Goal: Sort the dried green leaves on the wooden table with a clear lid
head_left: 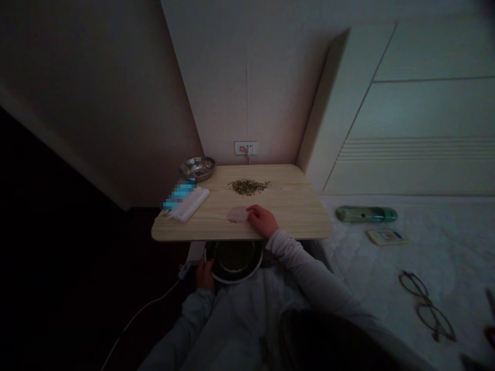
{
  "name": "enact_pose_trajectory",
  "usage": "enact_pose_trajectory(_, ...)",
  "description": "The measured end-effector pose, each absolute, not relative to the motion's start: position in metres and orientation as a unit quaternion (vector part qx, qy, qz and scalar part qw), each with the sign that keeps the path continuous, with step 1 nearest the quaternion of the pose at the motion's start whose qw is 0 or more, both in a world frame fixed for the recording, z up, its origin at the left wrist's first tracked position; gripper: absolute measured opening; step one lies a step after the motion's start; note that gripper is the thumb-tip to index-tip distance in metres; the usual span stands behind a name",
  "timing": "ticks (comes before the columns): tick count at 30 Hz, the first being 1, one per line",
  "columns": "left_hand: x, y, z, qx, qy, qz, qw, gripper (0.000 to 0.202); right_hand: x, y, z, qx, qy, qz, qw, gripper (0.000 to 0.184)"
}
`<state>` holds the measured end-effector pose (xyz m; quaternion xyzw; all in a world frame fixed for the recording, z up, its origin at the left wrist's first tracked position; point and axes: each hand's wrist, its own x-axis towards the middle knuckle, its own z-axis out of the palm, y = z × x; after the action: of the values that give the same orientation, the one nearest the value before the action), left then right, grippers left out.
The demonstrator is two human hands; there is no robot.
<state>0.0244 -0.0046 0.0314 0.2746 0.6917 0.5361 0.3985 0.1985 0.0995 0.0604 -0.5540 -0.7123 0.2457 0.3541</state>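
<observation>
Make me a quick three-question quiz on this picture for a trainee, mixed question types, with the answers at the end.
1. Short answer: What is the left hand touching?
2. True or false: The pile of small grains lies farther back on the table than the right hand.
3. Fill the blank: The glasses lie on the ____.

Key:
1. The rim of the dark bowl.
2. True.
3. Bed.
</observation>
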Motion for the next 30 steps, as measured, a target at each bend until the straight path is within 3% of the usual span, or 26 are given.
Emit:
enact_pose_trajectory(15, 0.0272, -0.0057, 0.0327, 0.253, 0.687, 0.551, 0.401, 0.021, 0.1991, 0.0979, 0.0645, -0.538, -0.686, 0.305, 0.383, 0.02)
enact_pose_trajectory(30, 0.0261, -0.0034, 0.0268, 0.226, 0.671, 0.569, 0.419, 0.02, 0.1999, 0.0951, 0.0659, -0.505, -0.724, 0.331, 0.335, 0.017)
